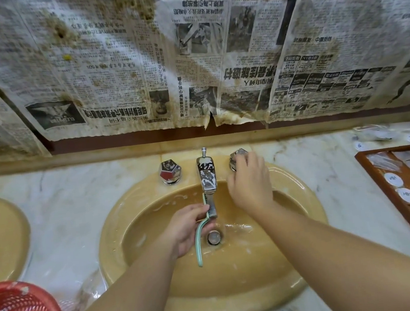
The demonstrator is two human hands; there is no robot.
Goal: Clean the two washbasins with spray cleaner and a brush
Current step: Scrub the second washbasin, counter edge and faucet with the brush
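Brush point(202, 228) in closed left grip point(191, 227), head up toward spout; right grip point(249, 183) clasps tap knob point(237, 158).

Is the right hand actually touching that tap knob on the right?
Touching. The head view shows the right hand with its fingers wrapped over the right tap knob, no gap between them.

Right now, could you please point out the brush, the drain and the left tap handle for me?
brush point(200, 235): head view, on its green handle below the left hand.
drain point(213, 237): head view, on the metal strainer's centre.
left tap handle point(169, 171): head view, on its faceted chrome top.
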